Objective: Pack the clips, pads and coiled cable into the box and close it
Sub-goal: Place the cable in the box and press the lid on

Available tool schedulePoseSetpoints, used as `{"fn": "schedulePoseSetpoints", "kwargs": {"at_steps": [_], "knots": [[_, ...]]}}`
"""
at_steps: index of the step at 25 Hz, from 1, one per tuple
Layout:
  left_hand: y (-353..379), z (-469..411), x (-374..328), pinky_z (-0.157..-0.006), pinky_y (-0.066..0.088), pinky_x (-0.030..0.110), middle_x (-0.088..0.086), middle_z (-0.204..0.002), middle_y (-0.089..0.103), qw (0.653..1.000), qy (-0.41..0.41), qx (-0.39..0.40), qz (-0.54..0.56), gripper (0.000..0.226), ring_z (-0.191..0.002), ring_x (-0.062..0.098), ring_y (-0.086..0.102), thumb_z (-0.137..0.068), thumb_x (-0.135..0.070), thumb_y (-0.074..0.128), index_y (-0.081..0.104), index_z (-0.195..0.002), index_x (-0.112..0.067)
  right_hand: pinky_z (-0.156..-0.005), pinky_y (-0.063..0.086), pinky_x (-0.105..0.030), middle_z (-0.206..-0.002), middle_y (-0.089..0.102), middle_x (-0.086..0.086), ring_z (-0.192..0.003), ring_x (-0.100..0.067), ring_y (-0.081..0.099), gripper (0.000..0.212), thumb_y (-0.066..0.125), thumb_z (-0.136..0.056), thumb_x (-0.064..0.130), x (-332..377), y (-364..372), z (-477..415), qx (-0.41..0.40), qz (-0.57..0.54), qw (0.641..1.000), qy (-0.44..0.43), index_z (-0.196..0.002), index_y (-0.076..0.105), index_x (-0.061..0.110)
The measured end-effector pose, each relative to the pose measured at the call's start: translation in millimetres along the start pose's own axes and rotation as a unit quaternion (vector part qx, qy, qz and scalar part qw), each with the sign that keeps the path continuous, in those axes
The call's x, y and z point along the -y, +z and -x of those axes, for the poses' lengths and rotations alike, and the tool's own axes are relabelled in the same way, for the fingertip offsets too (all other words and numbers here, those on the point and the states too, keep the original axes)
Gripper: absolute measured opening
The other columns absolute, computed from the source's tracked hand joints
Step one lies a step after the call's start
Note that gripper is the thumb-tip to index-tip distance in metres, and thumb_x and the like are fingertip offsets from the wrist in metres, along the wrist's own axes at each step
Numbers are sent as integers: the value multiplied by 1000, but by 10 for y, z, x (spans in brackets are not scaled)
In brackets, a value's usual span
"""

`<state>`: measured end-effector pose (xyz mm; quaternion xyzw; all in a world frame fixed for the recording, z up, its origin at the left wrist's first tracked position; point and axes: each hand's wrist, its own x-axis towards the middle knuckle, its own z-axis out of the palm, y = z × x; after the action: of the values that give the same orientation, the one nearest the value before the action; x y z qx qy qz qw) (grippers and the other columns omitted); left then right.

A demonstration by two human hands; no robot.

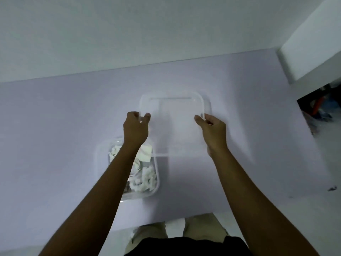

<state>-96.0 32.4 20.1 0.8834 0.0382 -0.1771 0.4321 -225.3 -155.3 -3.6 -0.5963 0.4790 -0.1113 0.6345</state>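
Lid (175,117) of clear plastic, pinched by left hand (135,128) and right hand (212,130), is beyond the open box (97,159), which holds white pads (145,154) and lumpy white bits (145,180).

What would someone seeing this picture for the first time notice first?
In the middle, the left hand and right hand each pinch a side of a clear lid over the lilac table. At lower left sits the open clear box, holding white bits.
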Motion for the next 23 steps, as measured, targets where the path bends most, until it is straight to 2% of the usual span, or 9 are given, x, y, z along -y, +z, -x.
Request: {"fn": "schedulePoseSetpoints", "kwargs": {"at_steps": [3, 4, 5, 7, 9, 11, 14, 20, 23], "knots": [[-584, 194, 579, -81, 39, 29, 1, -103, 57, 999, -10, -23, -26, 44, -93, 18, 53, -93, -37, 61, 53, -121, -4, -78, 51, -29, -89, 63, 3, -78, -10, 60, 42, 78, -81, 38, -394, 504, 480, 33, 40, 999, 1, -116, 69, 15], [-748, 243, 766, -81, 39, 29, 0, -103, 57, 999, -13, -31, -33, 45, -93, 17, 53, -93, -37, 61, 52, -122, -4, -75, 50, -29, -87, 58, 5, -74, -8, 57, 31, 77, -81, 41, -543, 656, 610, 44, 67, 997, -7, -105, 68, 22], [-883, 282, 934, -81, 39, 29, 1, -104, 59, 998, -16, -38, -39, 45, -93, 17, 54, -93, -38, 62, 52, -122, -4, -69, 45, -25, -81, 50, 9, -68, -3, 49, 23, 76, -81, 44, -661, 791, 722, 56, 95, 994, -17, -87, 58, 31], [-1084, 350, 1232, -81, 40, 28, 4, -105, 62, 998, -21, -41, -49, 48, -95, 20, 58, -91, -39, 64, 53, -122, -5, -55, 31, -14, -73, 33, 13, -59, 2, 33, 44, 75, -82, 46, -850, 987, 907, 67, 162, 984, -42, -70, 33, 38], [-1186, 393, 1467, -82, 41, 28, 7, -107, 63, 998, -31, -35, -49, 52, -99, 22, 59, -90, -42, 65, 53, -124, -4, -47, 27, -13, -69, 30, 12, -55, 1, 29, 53, 74, -84, 44, -952, 1074, 1036, 51, 216, 972, -78, -65, 26, 36], [-1231, 426, 1648, -82, 41, 28, 10, -110, 64, 998, -37, -33, -49, 54, -100, 23, 60, -89, -43, 65, 53, -125, -4, -45, 27, -15, -66, 30, 9, -51, -3, 30, 55, 75, -84, 43, -1015, 1135, 1123, 47, 243, 963, -103, -60, 27, 30], [-1271, 450, 1786, -83, 43, 28, 11, -112, 63, 998, -34, -39, -45, 52, -101, 24, 60, -91, -42, 63, 54, -125, -4, -46, 26, -14, -68, 29, 9, -53, 0, 28, 55, 75, -84, 44, -1036, 1243, 1220, 44, 268, 955, -117, -64, 24, 35], [-1236, 456, 1870, -93, 44, 36, 19, -127, 50, 997, -44, -45, -55, 48, -110, 33, 56, -95, -37, 58, 51, -127, -2, -45, 33, -13, -77, 43, -3, -53, -5, 37, 48, 75, -84, 43, -1112, 1301, 1280, 35, 278, 954, -107, -64, 35, 24], [-1191, 447, 1908, -95, 43, 38, 21, -128, 50, 996, -62, -31, -57, 47, -116, 35, 52, -96, -35, 56, 48, -129, -1, -56, 34, -12, -81, 58, -8, -67, -17, 56, 43, 71, -82, 51, -1148, 1298, 1222, 43, 287, 951, -101, -71, 55, 12]]}}
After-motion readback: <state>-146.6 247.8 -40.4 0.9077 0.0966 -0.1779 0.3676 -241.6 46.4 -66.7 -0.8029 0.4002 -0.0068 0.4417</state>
